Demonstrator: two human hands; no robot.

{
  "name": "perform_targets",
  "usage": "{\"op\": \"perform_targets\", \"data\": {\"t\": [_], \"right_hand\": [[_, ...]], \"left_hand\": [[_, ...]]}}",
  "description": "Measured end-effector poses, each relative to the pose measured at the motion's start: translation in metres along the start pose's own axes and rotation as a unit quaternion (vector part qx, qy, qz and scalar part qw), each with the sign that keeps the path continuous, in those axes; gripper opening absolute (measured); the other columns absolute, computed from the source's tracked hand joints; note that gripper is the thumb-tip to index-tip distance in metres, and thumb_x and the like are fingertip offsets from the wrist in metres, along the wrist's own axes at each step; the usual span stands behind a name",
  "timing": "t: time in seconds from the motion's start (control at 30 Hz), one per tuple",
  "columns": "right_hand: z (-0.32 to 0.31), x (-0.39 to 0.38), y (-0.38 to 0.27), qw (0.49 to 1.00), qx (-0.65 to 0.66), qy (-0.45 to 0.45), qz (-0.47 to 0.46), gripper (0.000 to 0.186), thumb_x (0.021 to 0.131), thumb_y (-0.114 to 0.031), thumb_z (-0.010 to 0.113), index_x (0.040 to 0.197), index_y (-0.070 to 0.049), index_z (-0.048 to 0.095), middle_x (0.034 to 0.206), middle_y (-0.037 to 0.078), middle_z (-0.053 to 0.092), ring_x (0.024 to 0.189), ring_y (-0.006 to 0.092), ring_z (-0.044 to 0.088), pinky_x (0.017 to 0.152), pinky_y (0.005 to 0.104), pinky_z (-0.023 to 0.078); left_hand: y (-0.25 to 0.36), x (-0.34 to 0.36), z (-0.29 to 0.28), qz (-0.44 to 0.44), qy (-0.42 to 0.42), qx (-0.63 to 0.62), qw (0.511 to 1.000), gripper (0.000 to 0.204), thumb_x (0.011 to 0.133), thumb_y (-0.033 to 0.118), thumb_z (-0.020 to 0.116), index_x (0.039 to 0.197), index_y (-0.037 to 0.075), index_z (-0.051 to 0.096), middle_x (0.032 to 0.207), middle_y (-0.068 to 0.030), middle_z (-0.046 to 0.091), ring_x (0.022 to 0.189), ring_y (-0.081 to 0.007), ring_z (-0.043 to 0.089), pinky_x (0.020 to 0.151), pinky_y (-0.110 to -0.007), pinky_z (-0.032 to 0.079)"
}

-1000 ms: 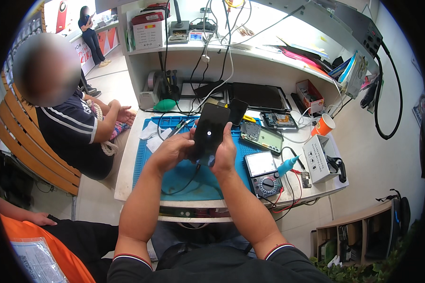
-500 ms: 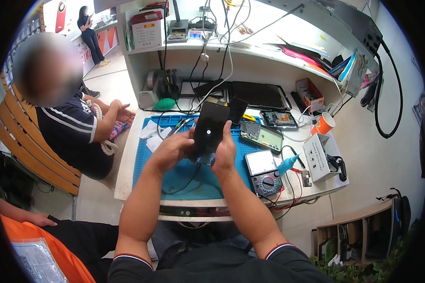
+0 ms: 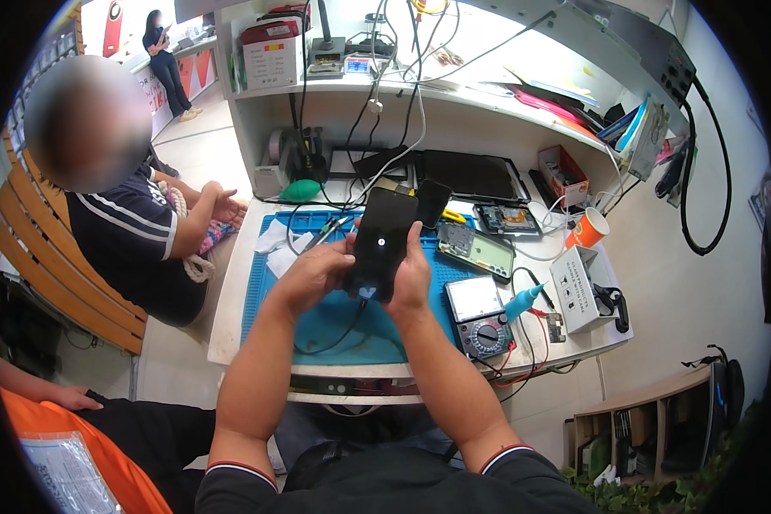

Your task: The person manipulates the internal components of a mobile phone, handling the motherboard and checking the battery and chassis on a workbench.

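A black smartphone (image 3: 382, 244) is held upright between both hands above the blue work mat (image 3: 377, 338). Its dark screen shows a small white mark near the middle. My left hand (image 3: 317, 272) is closed on the phone's left edge, and my right hand (image 3: 410, 274) wraps its right edge. A dark cable (image 3: 351, 321) runs from the phone's lower end down onto the mat. Just behind it lies a second dark phone (image 3: 434, 199). White tissues (image 3: 276, 243) and a pen-like tool (image 3: 324, 230) lie to the left.
At right are an analog multimeter (image 3: 484, 325), a blue bottle (image 3: 522, 301), an opened phone (image 3: 480, 253), a white box (image 3: 578, 291) and an orange cup (image 3: 588, 228). Cables hang from the shelf (image 3: 454, 96). One person (image 3: 146, 214) sits at left; an orange sleeve (image 3: 68, 428) shows nearer.
The phone has shifted very slightly, and its lower end with the cable shows more plainly. Both hands keep their hold.
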State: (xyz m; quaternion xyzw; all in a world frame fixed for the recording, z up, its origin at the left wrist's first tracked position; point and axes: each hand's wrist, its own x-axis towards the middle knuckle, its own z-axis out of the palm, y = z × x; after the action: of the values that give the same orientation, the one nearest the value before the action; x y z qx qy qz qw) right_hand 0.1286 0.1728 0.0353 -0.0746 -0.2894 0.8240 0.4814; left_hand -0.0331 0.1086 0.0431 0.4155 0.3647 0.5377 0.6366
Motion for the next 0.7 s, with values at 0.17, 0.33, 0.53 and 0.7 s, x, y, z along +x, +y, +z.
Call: {"op": "perform_targets", "data": {"t": [0.17,0.33,0.53,0.7], "right_hand": [[-0.0039,0.0002,-0.0027,1.000,-0.001,-0.014,0.016,0.073,0.112,-0.063,0.027,0.143,-0.003,0.056,0.131,0.016,0.067,0.114,0.0306,0.069,0.099,0.0472,0.058],[0.0003,-0.0021,-0.0035,1.000,0.004,-0.004,0.022,0.072,0.112,-0.062,0.029,0.136,-0.002,0.061,0.122,0.013,0.071,0.109,0.0263,0.072,0.094,0.0429,0.062],[-0.0003,-0.0014,-0.0036,1.000,0.015,-0.011,0.022,0.072,0.112,-0.062,0.029,0.137,-0.002,0.060,0.122,0.013,0.071,0.110,0.0268,0.072,0.094,0.0432,0.062],[0.0012,-0.0021,-0.0041,1.000,0.014,-0.008,0.024,0.072,0.113,-0.062,0.029,0.138,-0.002,0.059,0.124,0.014,0.070,0.111,0.0277,0.072,0.095,0.0441,0.062]], "left_hand": [[-0.0001,0.0006,0.0009,0.004,-0.001,-0.001,1.000,0.041,0.102,0.019,0.050,0.137,0.000,0.059,0.117,-0.0096,0.070,0.100,-0.0193,0.070,0.085,-0.036,0.057],[0.0011,-0.0003,-0.0019,-0.008,-0.001,0.020,1.000,0.041,0.101,0.020,0.051,0.136,0.001,0.061,0.114,-0.0098,0.072,0.097,-0.0200,0.071,0.084,-0.038,0.057],[0.0006,0.0006,-0.0030,-0.006,0.001,0.023,1.000,0.040,0.100,0.021,0.053,0.133,0.001,0.062,0.112,-0.0097,0.072,0.095,-0.0199,0.071,0.083,-0.038,0.057],[0.0015,-0.0003,-0.0019,-0.007,0.004,0.028,1.000,0.039,0.100,0.020,0.053,0.133,0.001,0.062,0.111,-0.0096,0.072,0.094,-0.0199,0.070,0.082,-0.038,0.056]]}}
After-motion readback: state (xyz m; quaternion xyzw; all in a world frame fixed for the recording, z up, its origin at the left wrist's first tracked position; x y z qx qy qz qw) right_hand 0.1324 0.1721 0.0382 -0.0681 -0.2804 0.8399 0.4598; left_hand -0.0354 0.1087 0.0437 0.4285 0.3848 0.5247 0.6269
